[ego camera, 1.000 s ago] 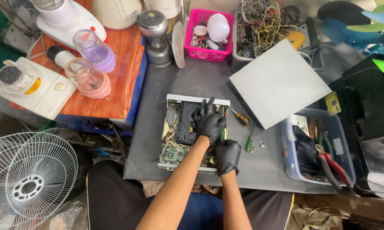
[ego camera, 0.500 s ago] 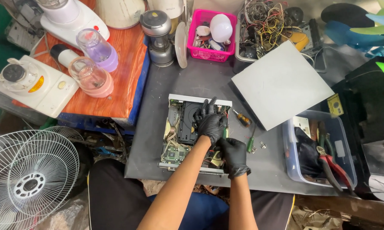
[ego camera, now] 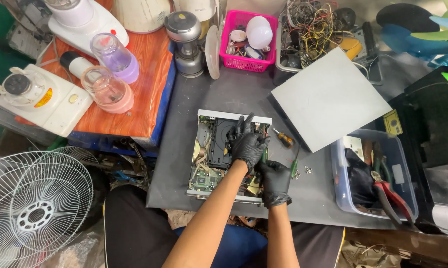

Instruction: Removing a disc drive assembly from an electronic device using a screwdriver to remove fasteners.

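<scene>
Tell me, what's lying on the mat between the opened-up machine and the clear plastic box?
In the head view, a green-handled screwdriver and a few small screws lie there, near the right hand.

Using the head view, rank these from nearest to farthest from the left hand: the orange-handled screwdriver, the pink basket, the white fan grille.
Measured from the left hand:
1. Orange-handled screwdriver, just to its right on the grey mat.
2. Pink basket, at the table's far edge.
3. White fan grille, far left, below the table.
</scene>
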